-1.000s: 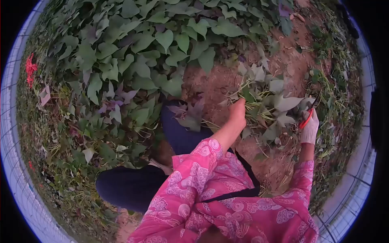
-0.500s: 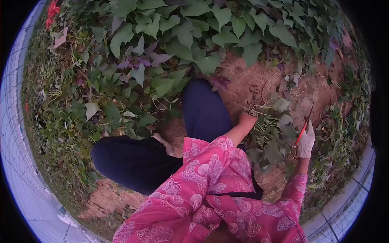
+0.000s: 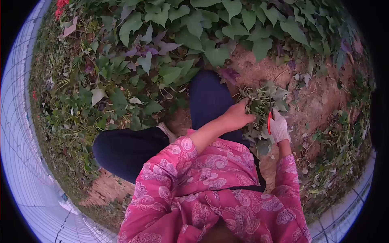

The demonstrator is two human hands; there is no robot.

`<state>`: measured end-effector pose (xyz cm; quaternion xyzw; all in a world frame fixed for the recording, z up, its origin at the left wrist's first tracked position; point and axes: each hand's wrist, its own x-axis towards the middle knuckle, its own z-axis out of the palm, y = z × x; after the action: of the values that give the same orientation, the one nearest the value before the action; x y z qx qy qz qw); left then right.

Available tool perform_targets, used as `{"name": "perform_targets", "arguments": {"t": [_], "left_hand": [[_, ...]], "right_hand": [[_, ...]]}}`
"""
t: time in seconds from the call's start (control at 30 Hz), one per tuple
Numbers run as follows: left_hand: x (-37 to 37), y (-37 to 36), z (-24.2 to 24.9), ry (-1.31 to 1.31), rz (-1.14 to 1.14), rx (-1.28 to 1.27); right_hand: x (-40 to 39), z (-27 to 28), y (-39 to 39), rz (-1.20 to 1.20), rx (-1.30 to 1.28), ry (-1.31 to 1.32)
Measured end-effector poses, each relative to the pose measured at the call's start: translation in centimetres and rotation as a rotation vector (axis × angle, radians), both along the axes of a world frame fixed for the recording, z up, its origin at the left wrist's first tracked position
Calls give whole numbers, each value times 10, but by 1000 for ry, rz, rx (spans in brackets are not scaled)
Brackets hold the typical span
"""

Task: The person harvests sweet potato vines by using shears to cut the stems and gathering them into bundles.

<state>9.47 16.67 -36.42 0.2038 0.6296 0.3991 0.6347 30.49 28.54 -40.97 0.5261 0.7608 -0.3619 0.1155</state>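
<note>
My bare left hand (image 3: 238,116) is closed around a bunch of leafy green vine cuttings (image 3: 259,98), whose stems spread out to the right of my fingers. Heart-shaped leaves hang from the bunch below and beside the hand. My right hand (image 3: 279,128), in a whitish glove, grips red-handled scissors (image 3: 269,122) close to the right side of the bunch. Their dark blades point up among the stems and are partly lost against the leaves.
Dense broad-leaved vines (image 3: 243,20) grow along the top. Bare reddish soil (image 3: 310,109) lies to the right, with cut vines (image 3: 344,137) beyond it. My bent knees (image 3: 208,97) are close to the left hand. White sheeting (image 3: 24,170) borders the left edge.
My right hand has brought the scissors leftward from the open soil to the bunch. My left hand has shifted slightly up and left, lifting the vine stems with it.
</note>
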Motion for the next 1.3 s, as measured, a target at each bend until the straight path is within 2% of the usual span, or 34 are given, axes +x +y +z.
{"name": "perform_targets", "arguments": {"t": [0.03,0.1,0.13,0.17,0.23,0.27,0.33,0.4,0.43,0.5,0.57,0.6,0.63,0.67,0.73,0.77,0.8,0.83,0.9,0.93,0.97,1.0,1.07,1.13,1.2,1.23,1.27,1.3], "left_hand": [[-27,-10,13,119,-20,196],[-106,-10,66,291,-192,112],[-134,-10,77,575,-367,8],[-150,-11,88,827,-706,-156],[-168,-32,73,925,-1105,-519],[-174,-75,43,1246,-1156,-401],[-186,-123,17,1476,-1264,-448],[-218,-150,-8,1366,-1088,-830],[-242,-173,-24,1326,-837,-1019],[-279,-193,29,1492,-1010,-932],[-339,-252,23,1397,-1131,-712],[-335,-239,41,1408,-1134,-719],[-316,-218,72,1288,-1109,-887],[-302,-206,92,1165,-1071,-1046],[-297,-212,97,1131,-1044,-997],[-301,-216,94,1029,-1143,-969],[-303,-217,94,920,-1241,-938],[-298,-207,105,937,-1239,-935],[-284,-174,130,635,-859,-976],[-282,-161,130,707,-1001,-987],[-281,-148,133,826,-1050,-780],[-270,-119,146,937,-1090,-568],[-263,-67,143,1370,-978,-190],[-258,-7,144,1413,-809,90],[-266,39,118,1391,-856,13],[-276,48,105,1394,-839,28],[-286,55,89,1511,-821,-93],[-297,59,69,1617,-802,-221]], "right_hand": [[-2,-4,-1,39,24,21],[-5,-10,-3,115,2,51],[-7,-13,0,149,1,55],[-11,-17,3,151,-61,68],[-21,-15,5,146,-66,85],[-25,-14,7,109,-67,89],[-29,-22,16,139,-70,107],[-29,-31,17,200,-45,205],[-34,-28,20,164,-123,141],[-35,-29,18,164,-128,158],[-42,-37,16,148,-122,194],[-44,-51,14,127,-148,183],[-43,-71,9,107,-176,167],[-26,-135,5,104,-144,299],[-24,-158,-3,83,-49,282],[-26,-166,-5,57,43,257],[-23,-174,-5,-18,-66,216],[-16,-188,-6,-25,-56,226],[-2,-224,-5,-74,-178,451],[-5,-219,-3,31,-142,400],[-7,-213,0,28,-126,411],[-22,-167,-2,124,-73,232],[-38,-130,-3,142,-98,74],[-27,-151,-3,170,-40,140],[-3,-210,-4,-147,-317,543],[-10,-195,0,-11,-230,302],[-15,-178,1,119,-141,59],[-26,-149,1,195,-36,-54]]}}
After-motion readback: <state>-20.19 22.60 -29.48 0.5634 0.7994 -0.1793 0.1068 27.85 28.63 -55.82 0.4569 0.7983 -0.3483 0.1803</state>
